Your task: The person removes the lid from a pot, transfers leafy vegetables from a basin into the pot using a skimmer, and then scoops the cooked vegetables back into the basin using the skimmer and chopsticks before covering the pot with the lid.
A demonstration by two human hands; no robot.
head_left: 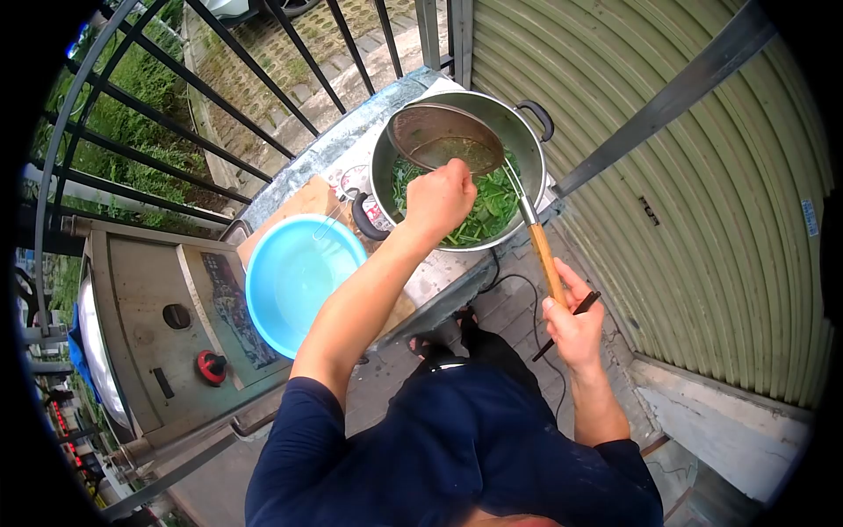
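Observation:
Green leafy vegetables (492, 209) lie inside a large metal pot (533, 158) with dark handles. A round mesh strainer (423, 130) is tilted over the pot's opening. Its wooden handle (546, 262) is in my right hand (575, 323), which also holds a thin dark stick (587, 302). My left hand (442, 200) reaches over the pot at the strainer's lower rim, its fingers closed; what they hold, if anything, is hidden. Left of the pot sits a light blue basin (263, 290) with clear liquid in it.
A metal appliance (158, 378) with a red knob (211, 367) stands at the left. Black railings (219, 97) run behind the counter (307, 162). On the right is a corrugated shutter (702, 228). A dark cable (537, 307) hangs near my feet.

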